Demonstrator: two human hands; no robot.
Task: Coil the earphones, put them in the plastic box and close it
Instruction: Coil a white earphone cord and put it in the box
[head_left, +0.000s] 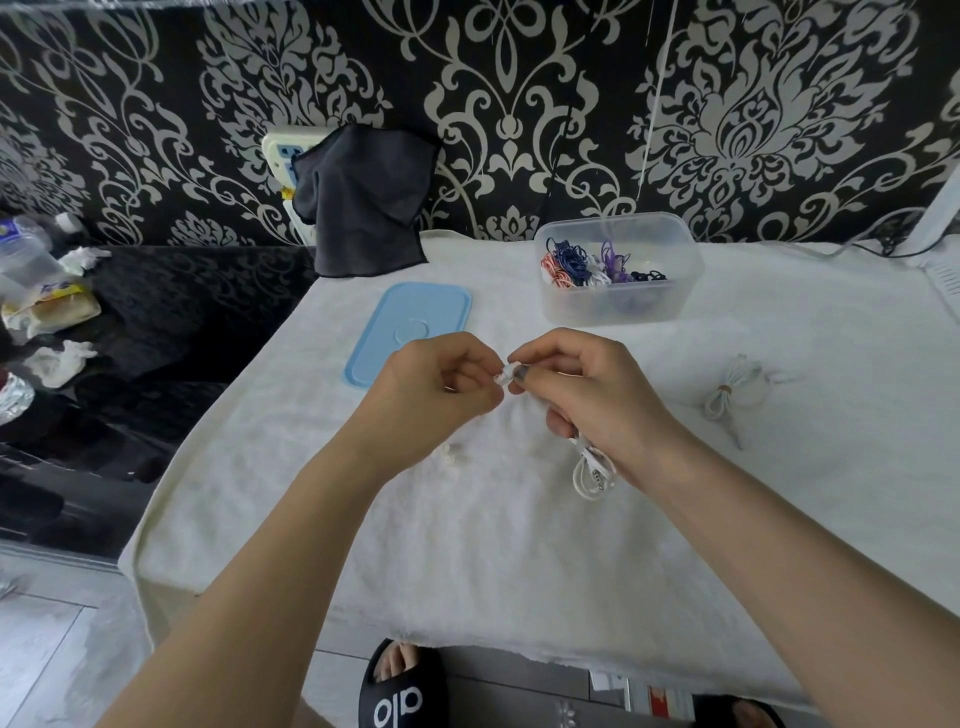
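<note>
My left hand (441, 379) and my right hand (576, 389) meet above the middle of the white towel, both pinching the white earphones (592, 467) at their top end. The cable loops and the jack hang below my right palm. A clear plastic box (618, 306) stands open at the back right, holding several coiled earphones in red, blue, purple and white. Its light blue lid (410, 332) lies flat to the left of the box. Another white coiled earphone (732, 389), tied with a band, lies on the towel at the right.
A white towel (467, 545) covers the table. A dark grey cloth (363, 202) hangs over a power strip at the back wall. Bottles, packets and crumpled tissues sit on the black surface at left. A small white bit (449, 454) lies on the towel under my left wrist.
</note>
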